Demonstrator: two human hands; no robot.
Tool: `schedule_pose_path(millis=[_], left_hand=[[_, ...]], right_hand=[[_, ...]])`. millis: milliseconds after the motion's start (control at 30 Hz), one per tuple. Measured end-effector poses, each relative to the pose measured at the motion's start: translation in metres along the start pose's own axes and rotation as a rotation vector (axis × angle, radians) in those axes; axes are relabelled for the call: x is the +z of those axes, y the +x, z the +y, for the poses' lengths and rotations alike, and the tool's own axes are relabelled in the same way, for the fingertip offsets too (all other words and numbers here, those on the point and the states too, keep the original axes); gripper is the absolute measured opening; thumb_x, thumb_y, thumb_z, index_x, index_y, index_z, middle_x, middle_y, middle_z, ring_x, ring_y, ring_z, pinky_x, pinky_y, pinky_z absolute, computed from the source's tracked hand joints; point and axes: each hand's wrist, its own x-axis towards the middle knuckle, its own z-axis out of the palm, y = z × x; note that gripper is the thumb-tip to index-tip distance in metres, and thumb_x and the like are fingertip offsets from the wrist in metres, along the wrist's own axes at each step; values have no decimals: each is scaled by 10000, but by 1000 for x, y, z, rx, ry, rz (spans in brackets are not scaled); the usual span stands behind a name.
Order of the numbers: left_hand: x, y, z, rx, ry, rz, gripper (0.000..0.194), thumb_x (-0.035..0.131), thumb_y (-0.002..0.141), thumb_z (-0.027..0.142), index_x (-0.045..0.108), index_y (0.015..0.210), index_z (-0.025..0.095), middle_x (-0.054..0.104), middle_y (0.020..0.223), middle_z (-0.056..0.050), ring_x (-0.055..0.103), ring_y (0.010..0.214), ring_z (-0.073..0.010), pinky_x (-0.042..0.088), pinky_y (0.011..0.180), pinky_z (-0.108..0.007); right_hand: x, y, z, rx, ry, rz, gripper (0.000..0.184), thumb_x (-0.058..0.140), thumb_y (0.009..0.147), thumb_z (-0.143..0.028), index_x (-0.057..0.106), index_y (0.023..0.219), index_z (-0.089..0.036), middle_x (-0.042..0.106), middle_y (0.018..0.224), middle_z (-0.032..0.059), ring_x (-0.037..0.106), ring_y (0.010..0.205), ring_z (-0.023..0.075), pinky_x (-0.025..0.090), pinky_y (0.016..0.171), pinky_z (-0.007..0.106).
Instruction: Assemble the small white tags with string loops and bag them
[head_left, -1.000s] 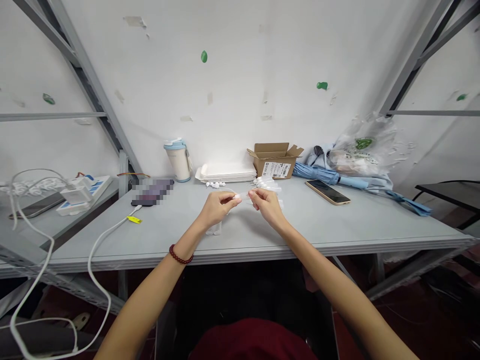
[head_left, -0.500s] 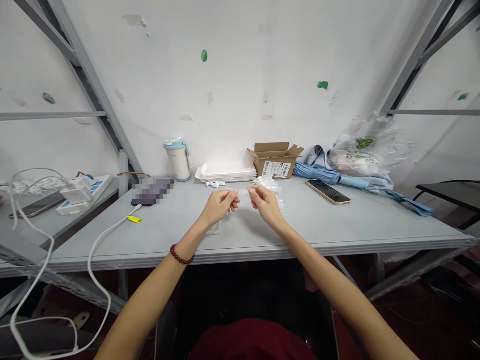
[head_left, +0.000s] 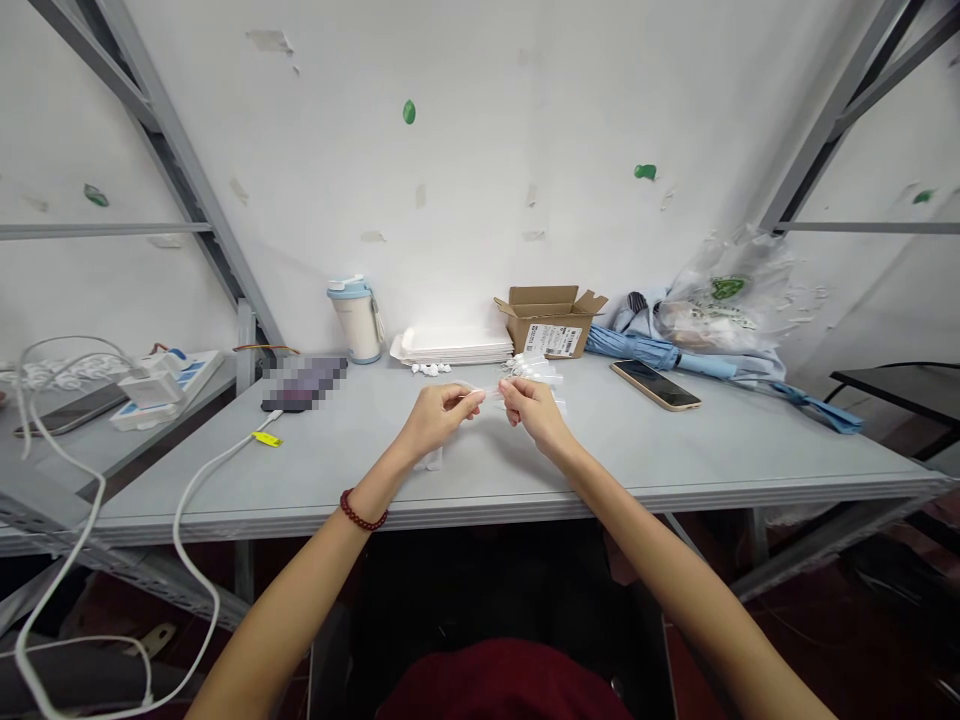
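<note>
Both hands meet above the middle of the table. My left hand [head_left: 440, 418] is closed in a pinch at one end of a small clear plastic tube [head_left: 493, 393]. From the other side, my right hand [head_left: 534, 408] pinches the tube between thumb and fingertips. Fingers hide most of it, so its exact shape is unclear. Just behind my right hand lie several clear tubes with white tips [head_left: 538, 368]. Small white caps [head_left: 431, 369] are scattered beyond my left hand. Below my left hand, another clear plastic piece [head_left: 430, 460] rests on the table.
A stack of white trays [head_left: 457, 346] and an open cardboard box [head_left: 551, 325] stand by the wall. A blue-lidded cup [head_left: 355, 320] is left of them. To the right lie a phone [head_left: 656, 384], a blue umbrella [head_left: 660, 350] and a plastic bag [head_left: 731, 300].
My left fingers have shifted slightly right, closer to my right fingertips, and less of the clear tube shows between the hands. The objects on the table have stayed put.
</note>
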Motion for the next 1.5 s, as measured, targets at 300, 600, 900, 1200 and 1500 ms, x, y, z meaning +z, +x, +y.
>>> schedule_pose_path(millis=[300, 600, 900, 1200, 1500], left_hand=[[7, 2, -6, 167, 248, 184, 208, 536, 846, 337, 676, 804, 188, 701, 835, -59, 596, 752, -179, 428, 660, -269], [9, 4, -13, 154, 300, 304, 172, 515, 829, 255, 664, 844, 169, 715, 855, -54, 627, 750, -158, 465, 625, -256], [9, 5, -13, 79, 260, 324, 190, 526, 812, 271, 683, 846, 168, 722, 875, -57, 638, 755, -161, 471, 622, -255], [-35, 15, -23, -143, 263, 409, 235, 564, 748, 298, 705, 857, 144, 734, 887, -68, 649, 788, -188, 483, 773, -290], [-88, 68, -67, -329, 724, 113, 226, 550, 703, 152, 742, 823, 152, 742, 862, -82, 664, 873, -237, 477, 783, -285]], right_hand=[[-16, 7, -6, -28, 85, 97, 313, 633, 736, -488, 578, 761, -180, 465, 543, -42, 428, 484, 90, 367, 466, 232], [-87, 29, 4, -345, -302, 414, 275, 572, 796, -380, 601, 989, -186, 543, 641, -30, 551, 628, 136, 438, 559, 245], [-94, 35, 29, -52, -952, 250, 223, 582, 773, -155, 673, 977, -160, 632, 994, 104, 581, 764, 161, 436, 741, 297], [-90, 33, 24, -38, -904, 222, 191, 553, 758, -74, 681, 872, -159, 674, 903, 79, 576, 727, 152, 411, 666, 257], [-26, 15, 3, -270, -737, -136, 109, 553, 822, -137, 658, 802, -160, 656, 750, 40, 561, 693, 138, 401, 665, 248]])
